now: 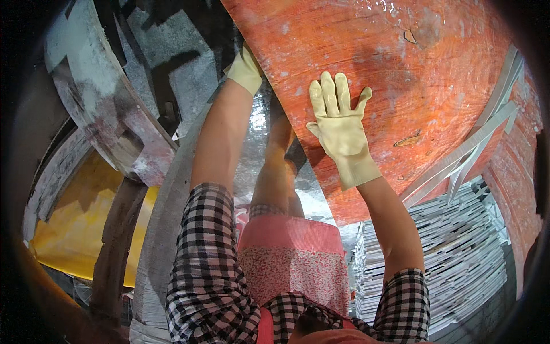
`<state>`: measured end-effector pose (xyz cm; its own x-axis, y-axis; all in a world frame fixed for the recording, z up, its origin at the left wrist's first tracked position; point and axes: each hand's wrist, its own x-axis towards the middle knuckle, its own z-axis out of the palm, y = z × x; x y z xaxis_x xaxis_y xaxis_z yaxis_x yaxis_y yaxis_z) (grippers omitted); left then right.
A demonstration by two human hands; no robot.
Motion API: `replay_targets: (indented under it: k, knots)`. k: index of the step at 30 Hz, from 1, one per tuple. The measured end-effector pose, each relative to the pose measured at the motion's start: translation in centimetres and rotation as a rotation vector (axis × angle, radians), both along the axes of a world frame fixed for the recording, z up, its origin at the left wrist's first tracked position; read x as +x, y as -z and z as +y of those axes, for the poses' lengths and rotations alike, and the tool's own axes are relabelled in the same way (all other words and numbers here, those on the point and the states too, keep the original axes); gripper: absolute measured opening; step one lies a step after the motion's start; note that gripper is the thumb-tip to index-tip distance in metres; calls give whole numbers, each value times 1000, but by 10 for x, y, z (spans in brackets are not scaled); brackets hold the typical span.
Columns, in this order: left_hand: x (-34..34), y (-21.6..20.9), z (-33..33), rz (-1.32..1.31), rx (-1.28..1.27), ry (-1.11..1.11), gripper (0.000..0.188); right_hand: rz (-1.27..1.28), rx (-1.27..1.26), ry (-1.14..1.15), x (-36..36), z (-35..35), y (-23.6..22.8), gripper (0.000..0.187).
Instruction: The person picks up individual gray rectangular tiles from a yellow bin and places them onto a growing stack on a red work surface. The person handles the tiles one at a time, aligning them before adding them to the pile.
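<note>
A large orange-red wooden sheet (344,40), its surface scuffed with pale spots, slants across the upper right. My right hand (342,132), in a cream rubber glove, lies flat on its face near the left edge, fingers spread and holding nothing. At that same edge, farther up, my left hand (245,73) wears a matching glove. Its fingers pass behind the sheet and are hidden, so their grip does not show. Shiny grey metal (252,149) shows between my left forearm and the sheet.
On the right, pale strips (475,140) cross the sheet, above a tall stack of thin white-edged layers (441,252). To the left stand a curved, stained panel (94,74), a yellow sheet (74,229) and a brown upright beam (117,241). Dark grey patched surfaces (177,46) lie at the upper left.
</note>
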<state>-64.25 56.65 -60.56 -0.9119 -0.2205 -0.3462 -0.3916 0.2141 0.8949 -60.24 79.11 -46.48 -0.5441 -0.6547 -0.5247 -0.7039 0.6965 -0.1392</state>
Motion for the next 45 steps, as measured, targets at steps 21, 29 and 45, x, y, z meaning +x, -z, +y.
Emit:
replay_targets:
  k: [21,29,45]
  knots:
    - [103,-68,67,-543,507,-829,53,-120,49,103,-10,-5,-21,89]
    - [198,-184,135,-620,604,-519,39,-244,-614,566,34,48,-76,35]
    - [280,-495,129,-423,554,-257,36,-502,-201,1578,316,347,-329,68]
